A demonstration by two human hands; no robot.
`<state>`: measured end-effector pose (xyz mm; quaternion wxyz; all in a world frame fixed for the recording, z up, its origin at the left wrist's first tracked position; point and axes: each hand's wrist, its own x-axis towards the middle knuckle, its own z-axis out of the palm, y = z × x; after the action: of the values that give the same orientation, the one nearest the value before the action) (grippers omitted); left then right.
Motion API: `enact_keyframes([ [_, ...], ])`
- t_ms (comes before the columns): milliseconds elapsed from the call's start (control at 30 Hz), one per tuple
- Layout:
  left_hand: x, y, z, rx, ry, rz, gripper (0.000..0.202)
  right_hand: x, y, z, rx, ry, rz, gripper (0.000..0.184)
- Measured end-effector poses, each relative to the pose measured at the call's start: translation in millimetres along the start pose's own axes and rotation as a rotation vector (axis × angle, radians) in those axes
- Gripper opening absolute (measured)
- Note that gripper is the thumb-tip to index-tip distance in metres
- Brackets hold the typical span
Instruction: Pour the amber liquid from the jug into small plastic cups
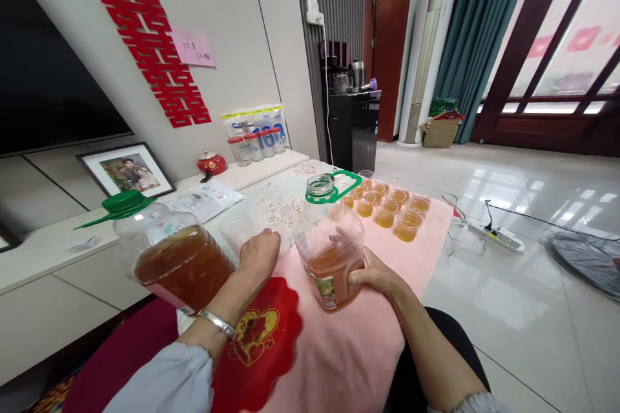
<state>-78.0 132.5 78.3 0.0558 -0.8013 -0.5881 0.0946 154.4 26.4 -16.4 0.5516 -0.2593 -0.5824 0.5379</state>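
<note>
My right hand (378,276) is wrapped round the lower right side of an open clear plastic jug (334,261). Amber liquid fills the jug's lower part, and a green carry ring circles its neck. Fingers curled in, my left hand (260,250) is closed beside clear plastic cups (238,232); whatever it holds is hidden. Left of that forearm stands a second jug (181,264), green-capped and holding darker amber liquid. Beyond the open jug, several clear cups of amber liquid (386,211) are grouped on the pink cloth (349,348).
A red scalloped tray (271,342) lies under my left forearm. Along the wall, a cabinet (29,274) bears a framed photo (126,169), a red pot (212,162) and red-lidded glass jars (254,147). A power strip (498,237) with cords lies on the floor at right.
</note>
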Motion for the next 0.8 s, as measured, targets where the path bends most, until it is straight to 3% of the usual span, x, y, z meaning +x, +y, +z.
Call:
enact_keyframes([
  [367,-1.8,-6.6,-8.5,-0.072,-0.008,-0.02,0.03,-2.0,5.2,-3.6,0.024,0.036,0.056,0.101],
  [800,-2.8,-7.3,-6.8,-0.118,0.057,0.017,0.027,-5.3,12.9,-8.2,0.02,0.069,0.083,0.105],
])
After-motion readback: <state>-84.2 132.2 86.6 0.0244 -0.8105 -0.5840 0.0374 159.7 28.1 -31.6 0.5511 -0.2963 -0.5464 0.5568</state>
